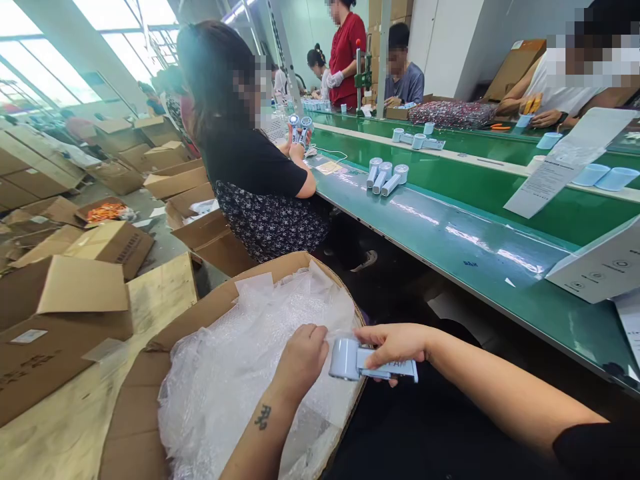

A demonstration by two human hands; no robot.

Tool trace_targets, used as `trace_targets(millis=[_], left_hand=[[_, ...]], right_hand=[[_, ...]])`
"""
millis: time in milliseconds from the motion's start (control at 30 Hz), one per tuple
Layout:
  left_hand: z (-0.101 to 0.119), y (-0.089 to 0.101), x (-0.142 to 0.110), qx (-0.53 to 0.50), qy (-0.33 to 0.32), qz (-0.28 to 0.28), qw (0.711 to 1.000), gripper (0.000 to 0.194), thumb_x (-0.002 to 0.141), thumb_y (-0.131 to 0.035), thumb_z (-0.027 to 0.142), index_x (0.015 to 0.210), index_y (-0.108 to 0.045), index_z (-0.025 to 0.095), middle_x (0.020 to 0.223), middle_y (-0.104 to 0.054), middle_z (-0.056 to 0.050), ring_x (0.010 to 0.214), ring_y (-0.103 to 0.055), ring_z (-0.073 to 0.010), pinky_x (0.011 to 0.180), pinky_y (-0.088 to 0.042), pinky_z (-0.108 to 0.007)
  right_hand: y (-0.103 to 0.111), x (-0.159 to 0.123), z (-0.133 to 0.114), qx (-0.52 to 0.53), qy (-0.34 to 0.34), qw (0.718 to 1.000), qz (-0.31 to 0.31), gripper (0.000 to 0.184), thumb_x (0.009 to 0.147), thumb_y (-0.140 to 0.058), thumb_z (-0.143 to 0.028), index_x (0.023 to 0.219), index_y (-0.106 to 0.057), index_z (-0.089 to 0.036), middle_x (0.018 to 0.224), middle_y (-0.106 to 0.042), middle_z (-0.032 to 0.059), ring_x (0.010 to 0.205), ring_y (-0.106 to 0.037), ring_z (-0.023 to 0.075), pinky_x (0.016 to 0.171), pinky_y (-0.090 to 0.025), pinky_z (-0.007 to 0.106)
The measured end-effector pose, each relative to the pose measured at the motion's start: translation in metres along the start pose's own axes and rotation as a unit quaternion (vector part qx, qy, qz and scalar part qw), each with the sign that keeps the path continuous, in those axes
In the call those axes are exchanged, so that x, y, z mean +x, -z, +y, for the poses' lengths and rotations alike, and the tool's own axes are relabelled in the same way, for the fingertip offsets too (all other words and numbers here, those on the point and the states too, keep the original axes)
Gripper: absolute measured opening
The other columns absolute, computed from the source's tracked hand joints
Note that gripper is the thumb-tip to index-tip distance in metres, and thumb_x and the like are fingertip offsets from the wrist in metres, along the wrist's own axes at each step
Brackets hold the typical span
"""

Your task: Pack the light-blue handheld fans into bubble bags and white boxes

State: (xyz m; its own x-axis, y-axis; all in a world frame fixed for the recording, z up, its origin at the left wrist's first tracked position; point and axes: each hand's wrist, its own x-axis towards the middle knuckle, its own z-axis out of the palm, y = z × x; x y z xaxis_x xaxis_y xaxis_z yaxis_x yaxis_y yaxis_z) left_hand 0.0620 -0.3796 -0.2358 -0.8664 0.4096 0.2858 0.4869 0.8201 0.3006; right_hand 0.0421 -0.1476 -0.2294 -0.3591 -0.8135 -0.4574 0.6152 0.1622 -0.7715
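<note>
My right hand [395,347] is closed around the handle of a light blue handheld fan [345,359]. The fan lies nearly level, its round head pointing left and dark lettering on its handle. Just left of that head, my left hand [305,353] has its fingers curled in a pinch on what looks like clear bubble wrap. A thin see-through edge shows between the two hands; how much the left fingers hold is hidden. Below the left hand, a large cardboard box [135,407] is filled with bubble wrap sheets or bags [210,373].
A green worktable [425,227] runs along the right, carrying three more fans [383,177], light blue cups [595,175] and white printed cartons [600,260]. A co-worker in black [250,160] sits ahead, holding fans. Open cardboard boxes [75,307] crowd the left floor.
</note>
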Motion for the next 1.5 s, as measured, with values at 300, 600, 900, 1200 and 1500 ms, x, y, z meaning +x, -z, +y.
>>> trace_targets(millis=[300, 600, 900, 1200, 1500], left_hand=[[0.011, -0.011, 0.008, -0.079, -0.013, 0.095, 0.992, 0.019, 0.090, -0.044, 0.024, 0.078, -0.058, 0.018, 0.068, -0.060, -0.003, 0.065, -0.056, -0.0142, 0.062, -0.044, -0.026], [-0.001, -0.032, -0.005, -0.300, 0.283, 0.147, 0.899, 0.019, 0.080, -0.057, 0.035, 0.079, -0.064, 0.017, 0.070, -0.062, -0.004, 0.065, -0.058, -0.0160, 0.057, -0.044, -0.025], [0.011, -0.055, 0.011, -0.540, 0.280, 0.169, 0.775, 0.026, 0.073, -0.068, 0.040, 0.080, -0.066, 0.015, 0.064, -0.061, -0.001, 0.061, -0.055, -0.0124, 0.062, -0.046, -0.027], [0.016, -0.075, -0.002, 0.045, 0.069, 0.232, 0.969, 0.018, 0.089, -0.044, 0.016, 0.092, -0.062, 0.012, 0.073, -0.069, -0.008, 0.063, -0.064, -0.0170, 0.058, -0.048, -0.027], [0.036, -0.044, -0.010, -0.192, 0.089, 0.063, 0.975, 0.018, 0.088, -0.046, 0.022, 0.090, -0.063, 0.017, 0.073, -0.068, -0.004, 0.065, -0.064, -0.0148, 0.060, -0.050, -0.025]], right_hand=[[0.007, 0.005, 0.016, 0.124, 0.052, 0.990, 0.038, 0.040, 0.065, -0.071, -0.019, 0.102, -0.054, -0.015, 0.087, -0.060, 0.0033, 0.063, -0.064, 0.0138, 0.047, -0.050, 0.020], [0.005, 0.002, -0.009, 0.131, 0.131, 0.958, 0.218, 0.041, 0.069, -0.064, -0.020, 0.109, -0.053, -0.020, 0.085, -0.059, 0.0011, 0.058, -0.061, 0.0120, 0.044, -0.051, 0.023], [0.005, 0.008, 0.005, 0.176, 0.122, 0.966, 0.148, 0.042, 0.068, -0.066, -0.022, 0.107, -0.054, -0.019, 0.088, -0.060, 0.0037, 0.064, -0.063, 0.0147, 0.045, -0.050, 0.022], [-0.009, 0.033, 0.008, 0.195, 0.086, 0.921, 0.325, 0.035, 0.068, -0.056, -0.015, 0.102, -0.046, -0.017, 0.080, -0.056, 0.0014, 0.053, -0.059, 0.0137, 0.041, -0.050, 0.028], [-0.004, 0.041, 0.000, 0.177, -0.045, 0.947, 0.266, 0.030, 0.079, -0.051, -0.011, 0.102, -0.035, -0.023, 0.076, -0.053, -0.0031, 0.052, -0.059, 0.0113, 0.050, -0.053, 0.030]])
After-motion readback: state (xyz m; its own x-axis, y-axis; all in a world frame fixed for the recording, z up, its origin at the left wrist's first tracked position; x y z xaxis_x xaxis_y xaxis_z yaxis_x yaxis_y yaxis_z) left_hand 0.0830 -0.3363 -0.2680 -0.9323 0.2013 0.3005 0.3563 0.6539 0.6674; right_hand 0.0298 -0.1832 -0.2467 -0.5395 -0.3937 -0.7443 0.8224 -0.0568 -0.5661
